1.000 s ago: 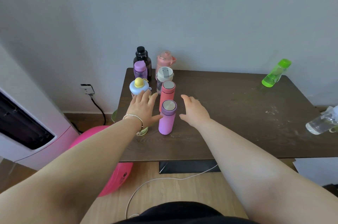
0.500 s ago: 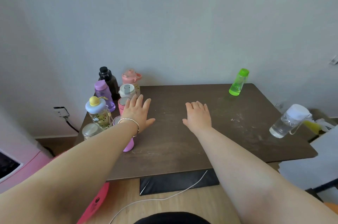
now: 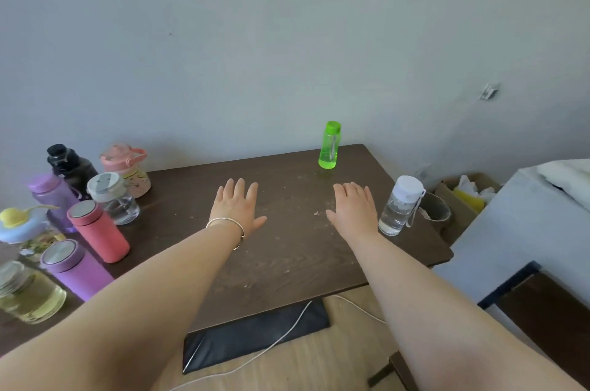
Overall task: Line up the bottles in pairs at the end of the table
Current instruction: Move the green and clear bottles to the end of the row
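Several bottles stand in two rows at the left end of the brown table (image 3: 287, 263): a black bottle (image 3: 71, 167), a pink jug (image 3: 127, 168), a purple bottle (image 3: 52, 199), a clear bottle with a grey lid (image 3: 111, 199), a red flask (image 3: 97, 232), a purple flask (image 3: 75, 267), a blue-lidded bottle with a yellow knob (image 3: 22, 228) and a glass jar (image 3: 25, 295). A green bottle (image 3: 329, 145) stands at the far right. A clear white-capped bottle (image 3: 400, 205) stands just right of my right hand (image 3: 352, 207). My left hand (image 3: 236, 207) hovers mid-table. Both hands are flat and hold nothing.
A grey wall runs behind the table. A black mat (image 3: 255, 333) and a white cable (image 3: 287, 336) lie on the wooden floor below. A cardboard box (image 3: 463, 196) and a white surface (image 3: 526, 224) sit to the right.
The view has swung right. Both hands have moved right, away from the grouped bottles; my right hand now sits beside the clear white-capped bottle.
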Available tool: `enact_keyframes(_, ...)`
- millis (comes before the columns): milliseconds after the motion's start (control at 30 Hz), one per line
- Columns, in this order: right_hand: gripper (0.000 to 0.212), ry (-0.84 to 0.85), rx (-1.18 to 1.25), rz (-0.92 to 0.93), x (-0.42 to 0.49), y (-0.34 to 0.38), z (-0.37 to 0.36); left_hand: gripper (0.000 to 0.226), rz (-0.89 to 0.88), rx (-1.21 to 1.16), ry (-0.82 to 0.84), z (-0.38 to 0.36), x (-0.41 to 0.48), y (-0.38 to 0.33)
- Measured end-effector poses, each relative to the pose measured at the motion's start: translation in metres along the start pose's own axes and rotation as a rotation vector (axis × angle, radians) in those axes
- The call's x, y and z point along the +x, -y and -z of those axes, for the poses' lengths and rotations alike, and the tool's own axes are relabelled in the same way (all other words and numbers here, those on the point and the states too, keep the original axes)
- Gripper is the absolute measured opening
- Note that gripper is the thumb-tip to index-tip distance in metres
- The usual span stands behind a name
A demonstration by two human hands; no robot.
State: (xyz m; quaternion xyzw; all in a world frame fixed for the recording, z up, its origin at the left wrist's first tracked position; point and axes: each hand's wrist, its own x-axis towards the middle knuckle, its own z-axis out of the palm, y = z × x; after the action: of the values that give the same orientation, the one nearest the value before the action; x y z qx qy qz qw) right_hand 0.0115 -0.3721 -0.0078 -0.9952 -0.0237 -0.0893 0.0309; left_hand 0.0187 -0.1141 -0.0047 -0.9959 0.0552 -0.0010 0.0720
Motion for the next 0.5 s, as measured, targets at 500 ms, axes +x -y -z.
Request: enact_keyframes(500, 0.064, -0.046, -0.008, -0.331, 0.037, -0.138, -0.005, 0.086, -0.191, -0.072, -0.033, 0.008, 0.139, -0.116)
